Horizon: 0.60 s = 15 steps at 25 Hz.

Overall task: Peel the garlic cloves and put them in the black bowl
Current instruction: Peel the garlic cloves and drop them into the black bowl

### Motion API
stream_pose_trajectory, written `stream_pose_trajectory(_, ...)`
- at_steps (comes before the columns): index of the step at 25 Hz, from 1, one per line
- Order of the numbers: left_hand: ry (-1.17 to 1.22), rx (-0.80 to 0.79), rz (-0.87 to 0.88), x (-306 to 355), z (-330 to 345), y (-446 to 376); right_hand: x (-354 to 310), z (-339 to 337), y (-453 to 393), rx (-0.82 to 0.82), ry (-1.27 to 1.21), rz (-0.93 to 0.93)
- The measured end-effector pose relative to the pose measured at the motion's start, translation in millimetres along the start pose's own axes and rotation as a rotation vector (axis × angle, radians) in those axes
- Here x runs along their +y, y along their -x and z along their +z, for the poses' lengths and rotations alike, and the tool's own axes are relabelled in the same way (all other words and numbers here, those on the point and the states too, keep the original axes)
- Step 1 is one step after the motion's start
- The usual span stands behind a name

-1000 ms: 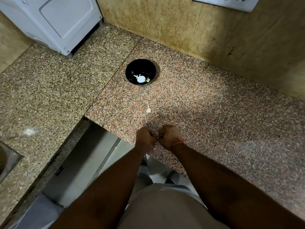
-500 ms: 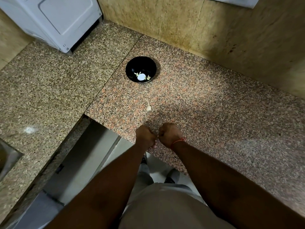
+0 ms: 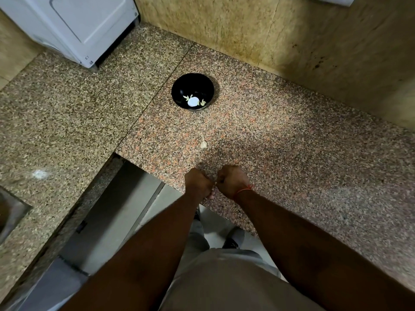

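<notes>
Garlic peeling looks under way: left hand (image 3: 198,182) and right hand (image 3: 231,181) pinch something tiny at the table's (image 3: 292,153) near edge, black bowl (image 3: 192,92) next.

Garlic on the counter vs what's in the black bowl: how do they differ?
The garlic clove on the counter lies alone on the bare granite countertop, between the hands and the black bowl; the pieces in the bowl sit at its bottom beside a bright white patch. The counter clove looks tan and whole, while the bowl pieces look pale and yellow-green. Neither is touched by a hand.
</notes>
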<state>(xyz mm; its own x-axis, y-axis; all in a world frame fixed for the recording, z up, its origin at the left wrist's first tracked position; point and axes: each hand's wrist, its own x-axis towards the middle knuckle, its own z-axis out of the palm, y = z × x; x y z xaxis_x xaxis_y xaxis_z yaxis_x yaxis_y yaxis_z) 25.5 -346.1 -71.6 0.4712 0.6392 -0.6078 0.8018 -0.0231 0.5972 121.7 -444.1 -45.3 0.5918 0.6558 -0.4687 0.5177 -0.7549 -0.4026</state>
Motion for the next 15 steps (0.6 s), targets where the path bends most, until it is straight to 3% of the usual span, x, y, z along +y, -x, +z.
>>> stream_pose_trajectory(6,-0.122,0.008,0.027,-0.3,0.3,-0.2,1.9,2.9,-2.3,0.007,0.007,-0.009)
stream_pose_trajectory(9,-0.072,0.01,0.005,0.0,1.1,0.9,1.7,4.2,-2.3,0.019,0.014,-0.03)
stream_pose_trajectory(15,0.383,-0.108,-0.162,-4.8,-4.7,7.5,17.8,12.1,-8.4,0.038,-0.066,-0.086)
